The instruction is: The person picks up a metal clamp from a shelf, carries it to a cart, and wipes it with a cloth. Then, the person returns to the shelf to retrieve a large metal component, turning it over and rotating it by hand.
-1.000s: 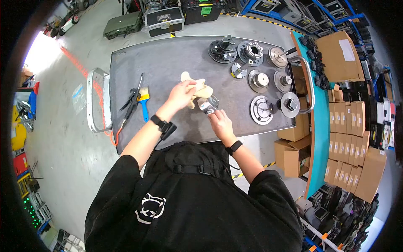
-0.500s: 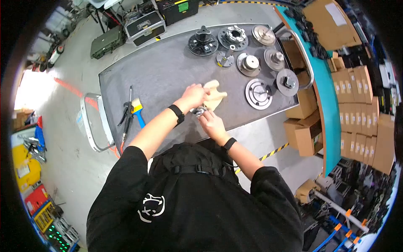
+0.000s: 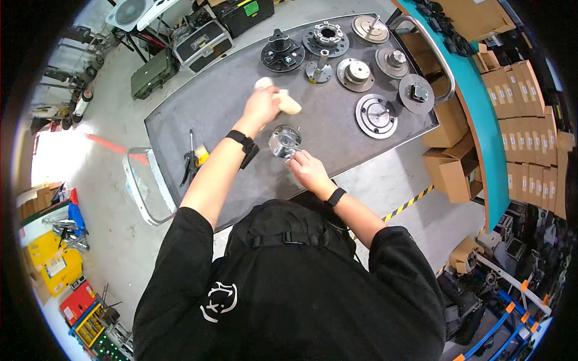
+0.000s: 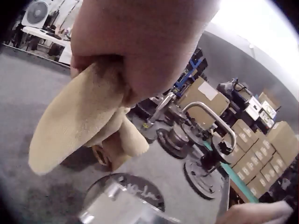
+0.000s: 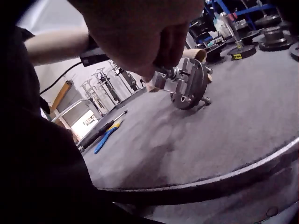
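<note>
My left hand (image 3: 263,107) grips a bunched beige cloth (image 3: 290,104) above the table, beyond and left of the metal part. In the left wrist view the cloth (image 4: 70,123) hangs in thick folds out of the curled fingers. My right hand (image 3: 310,172) pinches the near end of a shiny metal flanged part (image 3: 284,142). From the right wrist, this part (image 5: 189,88) shows a round disc, tilted on edge, with a blocky clamp-like body and bolts. Dark handwriting marks the disc in the left wrist view. The fingertips of my right hand are partly hidden behind the hand.
Several round metal flanges and hubs (image 3: 357,73) stand at the table's right end. A black-handled air blow gun (image 3: 189,161) and a blue brush with a yellow band (image 5: 108,135) lie at the left. Metal rails (image 3: 448,78) rise at both table ends.
My left hand has drawn the cloth away from the metal part, forward and left. My right hand keeps hold of the part, which now shows more fully. The head view has shifted.
</note>
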`<state>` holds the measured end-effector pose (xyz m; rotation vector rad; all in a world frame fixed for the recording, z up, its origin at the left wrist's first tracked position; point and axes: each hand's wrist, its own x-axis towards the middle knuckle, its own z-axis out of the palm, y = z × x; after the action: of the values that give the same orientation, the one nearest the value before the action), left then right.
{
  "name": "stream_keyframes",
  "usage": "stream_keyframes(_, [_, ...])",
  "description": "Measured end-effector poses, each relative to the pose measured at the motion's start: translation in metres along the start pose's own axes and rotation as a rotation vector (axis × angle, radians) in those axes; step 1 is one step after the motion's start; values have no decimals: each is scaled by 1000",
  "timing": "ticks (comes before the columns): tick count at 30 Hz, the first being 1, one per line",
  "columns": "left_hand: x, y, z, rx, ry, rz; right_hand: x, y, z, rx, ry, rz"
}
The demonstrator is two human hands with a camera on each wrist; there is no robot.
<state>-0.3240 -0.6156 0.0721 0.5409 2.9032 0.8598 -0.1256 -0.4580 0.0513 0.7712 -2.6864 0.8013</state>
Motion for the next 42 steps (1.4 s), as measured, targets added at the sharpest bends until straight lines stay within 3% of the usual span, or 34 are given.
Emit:
stream_keyframes(3, [1,23,16,-127,-116,144,-4,-2,6,-4,9,-12])
stream_keyframes(4, [-4,44,8,-164,-312,-19,-6,-4,8,-9,5,-10])
stream_keyframes(6, [-13,37,27,-119,-553,8,-7,-6,9,-27,16,-19])
stream_keyframes(7, [-21,33,27,-106,-592,107,-7,-7,9,-22,8,1])
stream_keyframes(10, [-30,29,24,-67,-455,111,-6,-7,8,-35,23,21])
stream_keyframes(19, [-18,12,16,36,-509,118,1,0,-2,1,78,86])
stream_keyframes(22, [-13,6,24,-29,-444,5,10,8,-4,-5,114,165])
stream_keyframes(24, [-8,-13,33,223,-209,-111,18,10,-12,-6,164,202])
stream_keyframes(26, [-10,-42,22,221,-186,-98,19,13,-13,-9,165,196])
stream_keyframes(28, [-9,-66,16,198,-200,-271,19,12,-14,2,135,192])
stream_keyframes(32, [-5,-35,-17,114,-164,-206,17,9,-11,35,145,214])
stream_keyframes(35, [4,-1,-10,-52,-211,-149,18,11,-8,15,144,215])
stream_keyframes(39, [-3,29,12,-160,-390,178,18,12,-9,40,143,227])
stream_keyframes(42, [-11,39,14,-28,-627,50,20,8,-14,53,167,227])
